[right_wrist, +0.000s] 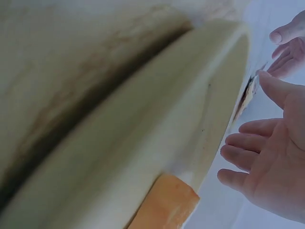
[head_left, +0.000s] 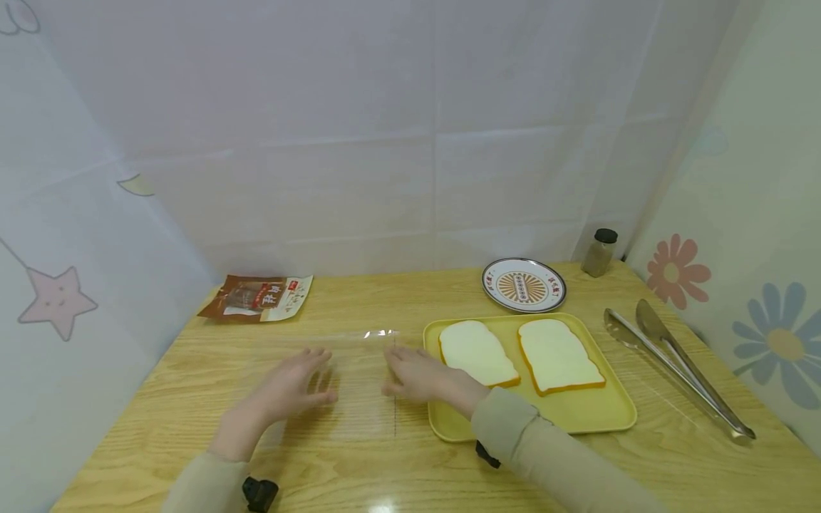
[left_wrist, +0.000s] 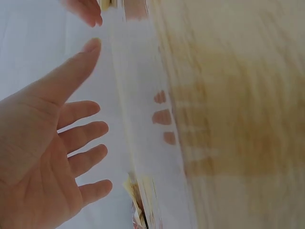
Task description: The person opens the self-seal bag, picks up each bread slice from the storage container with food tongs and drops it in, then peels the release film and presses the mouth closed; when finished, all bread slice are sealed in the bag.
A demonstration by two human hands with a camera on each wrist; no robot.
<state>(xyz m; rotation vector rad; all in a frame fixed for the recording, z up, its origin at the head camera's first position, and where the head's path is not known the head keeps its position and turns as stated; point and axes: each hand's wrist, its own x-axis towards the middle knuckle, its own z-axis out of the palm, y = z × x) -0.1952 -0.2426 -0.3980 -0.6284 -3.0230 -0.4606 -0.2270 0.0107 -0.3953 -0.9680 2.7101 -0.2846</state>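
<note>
A see-through, glossy flat sheet [head_left: 365, 413] lies on the wooden table, its outline faint in the head view. Over its left part is my left hand [head_left: 288, 388], fingers spread and relaxed, holding nothing. My right hand [head_left: 413, 374] faces it near the sheet's right edge, also with nothing in it. In the left wrist view, fingertips are mirrored in the glossy surface below the left hand [left_wrist: 62, 143]. Beside my right forearm, a yellow tray [head_left: 551, 420] bears two bread slices [head_left: 477, 353], white with orange crusts. The right wrist view shows the right hand [right_wrist: 271, 148] with fingers loosely extended.
A brown food packet [head_left: 256, 299] lies at the back left. Behind the tray sits a round patterned plate [head_left: 524, 285]. A black-capped jar [head_left: 599, 253] stands at the back right corner. Metal tongs [head_left: 680, 370] lie right of the tray. Cloth-covered walls [head_left: 359, 185] enclose the table.
</note>
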